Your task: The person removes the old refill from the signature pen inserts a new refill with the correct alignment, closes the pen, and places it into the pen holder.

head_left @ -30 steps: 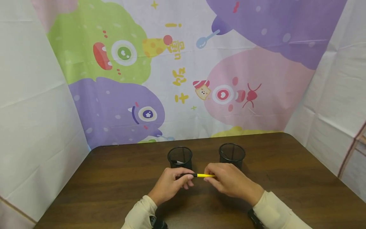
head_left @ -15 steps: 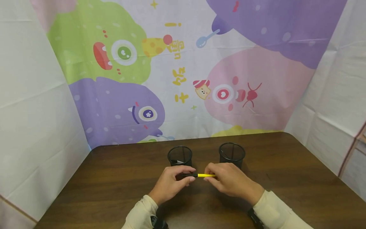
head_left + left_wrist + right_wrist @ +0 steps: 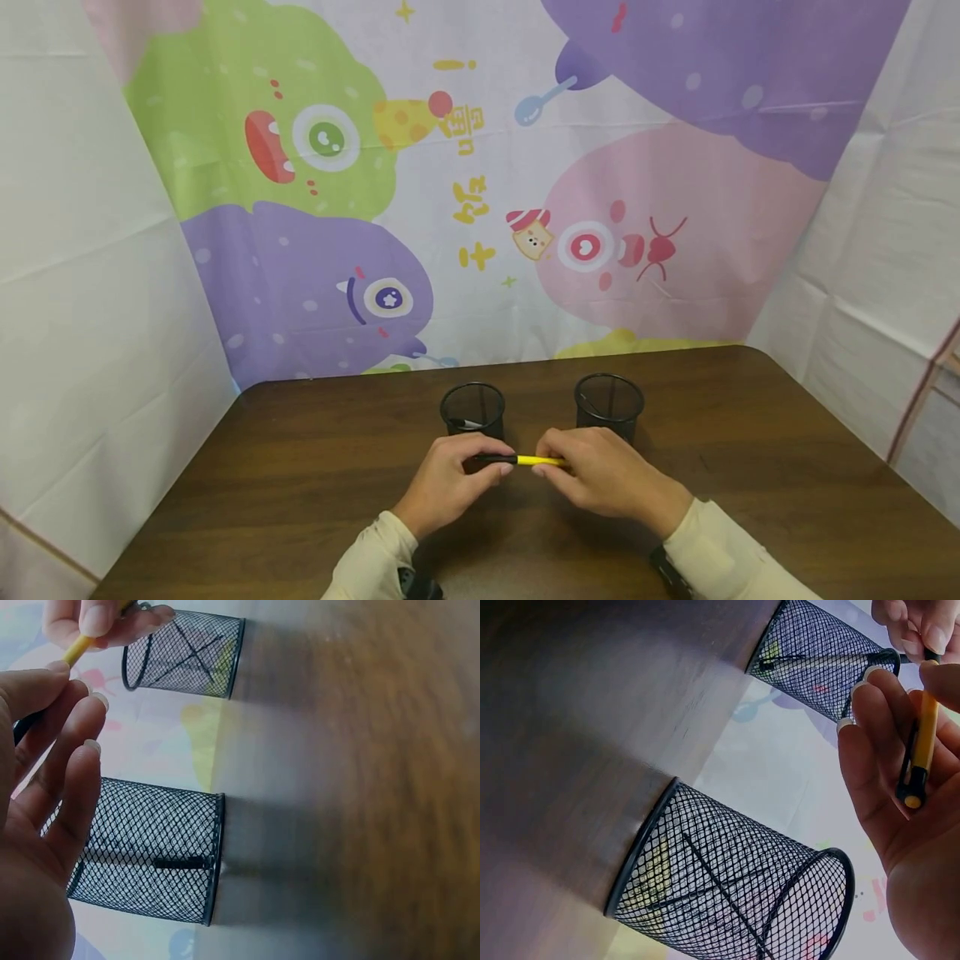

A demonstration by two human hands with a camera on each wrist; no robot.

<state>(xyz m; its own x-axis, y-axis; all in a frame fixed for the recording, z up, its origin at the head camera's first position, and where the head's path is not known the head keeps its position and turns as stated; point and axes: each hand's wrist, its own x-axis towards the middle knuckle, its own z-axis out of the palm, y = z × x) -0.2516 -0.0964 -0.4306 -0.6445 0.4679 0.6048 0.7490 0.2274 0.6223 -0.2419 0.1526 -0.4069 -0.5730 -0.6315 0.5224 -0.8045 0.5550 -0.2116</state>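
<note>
A pen with a yellow barrel (image 3: 536, 460) and a black front part is held level between both hands, over the table. My left hand (image 3: 446, 479) pinches the black part between thumb and fingertips; the other fingers are loosely bent in the left wrist view. My right hand (image 3: 611, 475) grips the yellow end, and its black clip and yellow end button (image 3: 913, 801) lie over the palm in the right wrist view. Just beyond the left hand stands a black mesh pen cup (image 3: 150, 825) with a white, black-ended pen inside. A second mesh cup (image 3: 727, 870) is behind the right hand.
Both cups stand upright on a brown wooden table (image 3: 300, 483), a short gap apart. Thin crossing dark lines show in the right cup. A cartoon-print cloth (image 3: 480, 317) hangs at the table's back edge, with white cloth at both sides.
My left fingers loosened and straightened from around the pen's black part, then the fingertips closed on it again. The right hand stays almost still with the yellow end.
</note>
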